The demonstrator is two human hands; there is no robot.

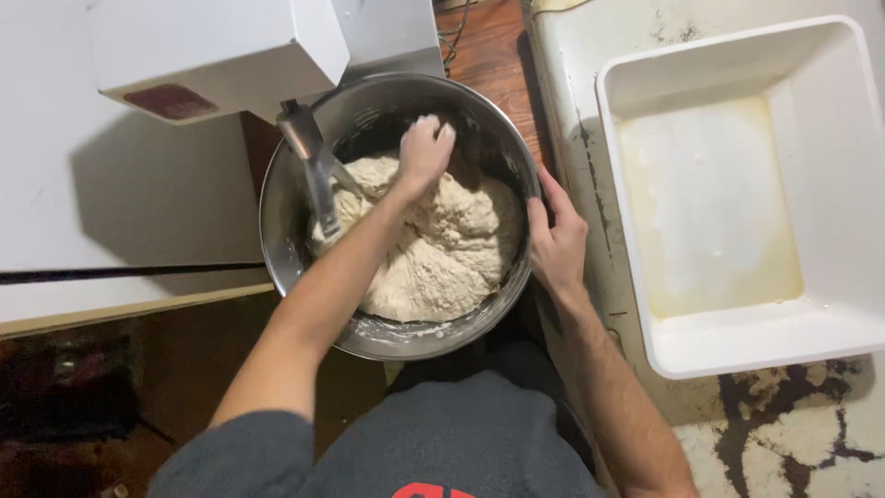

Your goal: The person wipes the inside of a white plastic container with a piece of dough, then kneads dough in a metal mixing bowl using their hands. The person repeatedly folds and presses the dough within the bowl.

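Observation:
A large steel mixing bowl (277, 221) holds a big mass of pale dough (442, 249). My left hand (424, 152) reaches into the bowl at its far side, fingers dusted with flour and dug into the top of the dough. My right hand (556, 238) grips the bowl's right rim from outside, fingers curled over the edge. A metal dough hook (316, 175) hangs down from the white mixer head (217, 51) into the left side of the bowl, touching the dough.
A big white rectangular plastic tub (737, 341), oiled and floury inside, sits on a worn white surface at the right. A white counter (111, 203) lies at the left. Dark wooden floor shows below and behind the bowl.

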